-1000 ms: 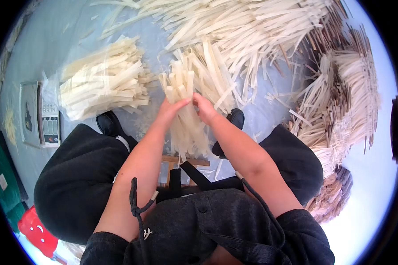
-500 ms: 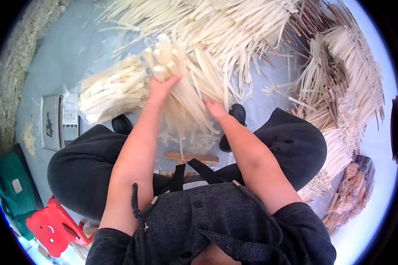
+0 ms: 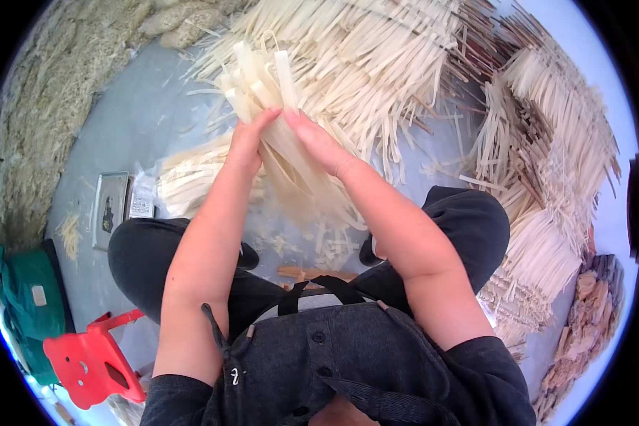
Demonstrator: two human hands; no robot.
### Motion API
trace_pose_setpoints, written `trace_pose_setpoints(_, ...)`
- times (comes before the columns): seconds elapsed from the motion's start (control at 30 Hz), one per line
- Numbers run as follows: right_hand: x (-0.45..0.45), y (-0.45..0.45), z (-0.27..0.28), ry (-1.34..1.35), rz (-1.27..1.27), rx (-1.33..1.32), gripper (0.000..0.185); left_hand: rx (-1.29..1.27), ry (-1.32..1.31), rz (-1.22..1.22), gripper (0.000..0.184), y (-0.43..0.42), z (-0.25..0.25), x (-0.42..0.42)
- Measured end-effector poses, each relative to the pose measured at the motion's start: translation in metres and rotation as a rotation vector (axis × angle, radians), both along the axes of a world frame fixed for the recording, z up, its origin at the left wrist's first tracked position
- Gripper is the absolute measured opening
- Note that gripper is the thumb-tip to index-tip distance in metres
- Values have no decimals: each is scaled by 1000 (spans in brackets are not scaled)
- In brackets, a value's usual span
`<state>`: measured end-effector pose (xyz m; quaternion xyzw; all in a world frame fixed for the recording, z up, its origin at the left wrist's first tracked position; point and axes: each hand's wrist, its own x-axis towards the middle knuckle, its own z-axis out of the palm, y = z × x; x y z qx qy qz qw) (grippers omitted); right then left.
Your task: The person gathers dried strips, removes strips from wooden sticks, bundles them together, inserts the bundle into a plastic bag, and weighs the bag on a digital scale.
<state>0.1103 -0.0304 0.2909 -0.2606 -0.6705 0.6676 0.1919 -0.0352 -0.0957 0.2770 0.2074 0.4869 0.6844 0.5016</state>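
Between my two hands is a bundle of long, flat, cream-coloured strips (image 3: 291, 167), looped at the top and trailing loose toward my lap. My left hand (image 3: 248, 138) wraps round its left side, thumb toward the middle. Against the right side, my right hand (image 3: 316, 142) is closed on the same strips, its thumb near the left one. Behind my left forearm lies another bundle of strips (image 3: 192, 174), partly hidden. A wide heap of similar strips (image 3: 355, 64) spreads beyond my hands.
At left on the grey floor are a weighing scale (image 3: 110, 209), a red plastic chair (image 3: 92, 366) and a green bag (image 3: 32, 298). Strips with brown sticks (image 3: 539, 177) are piled along the right. A wooden piece (image 3: 316, 272) lies between my legs.
My right hand has moved up and left, from the loose ends to the bundle beside my left hand. The bundle is raised and more upright. My view has shifted a little.
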Motion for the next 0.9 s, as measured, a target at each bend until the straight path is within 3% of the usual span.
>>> trace_pose_setpoints(0.13, 2, -9, 29, -47, 0, 282, 104, 17, -8, -123, 73, -4, 34, 5)
trace_pose_setpoints(0.2, 13, -13, 51, -380, 134, 514, 100, 13, 18, -181, 75, -13, 42, 12)
trace_pose_setpoints(0.27, 18, -14, 51, -380, 194, 631, 101, 13, 45, -242, 77, -18, 44, 20)
trace_pose_setpoints(0.3, 20, -16, 56, -377, 251, 749, 103, 21, 122, -214, 67, -18, 43, 27)
trace_pose_setpoints(0.33, 23, -17, 62, -380, 252, 756, 103, 29, 197, -187, 58, -19, 41, 31)
trace_pose_setpoints(0.4, 32, -19, 77, -622, 321, 778, 103, 42, 120, -202, 58, -19, 32, 33)
trace_pose_setpoints(0.53, 43, 1, 80, -607, 264, 813, 97, 87, -71, -238, 55, -10, 7, 29)
trace_pose_setpoints(0.6, 47, 19, 95, -609, 195, 558, 97, 63, -133, -258, 55, -5, -2, 27)
trace_pose_setpoints(0.63, 47, 29, 94, -609, 197, 555, 97, 31, -189, -334, 55, -3, -7, 27)
trace_pose_setpoints(0.7, 44, 50, 91, -429, -101, 551, 90, -12, -247, -416, 55, -2, -16, 31)
trace_pose_setpoints(0.73, 39, 61, 85, -432, -107, 546, 90, 12, -271, -488, 56, 1, -19, 37)
trace_pose_setpoints(0.8, 28, 87, 68, 9, -399, 678, 86, 28, -302, -619, 58, 7, -19, 50)
trace_pose_setpoints(0.83, 24, 101, 61, 6, -401, 679, 86, 29, -305, -622, 58, 7, -13, 57)
trace_pose_setpoints(0.9, 18, 115, 57, 185, -469, 358, 68, 25, -229, -660, 58, 5, 0, 71)
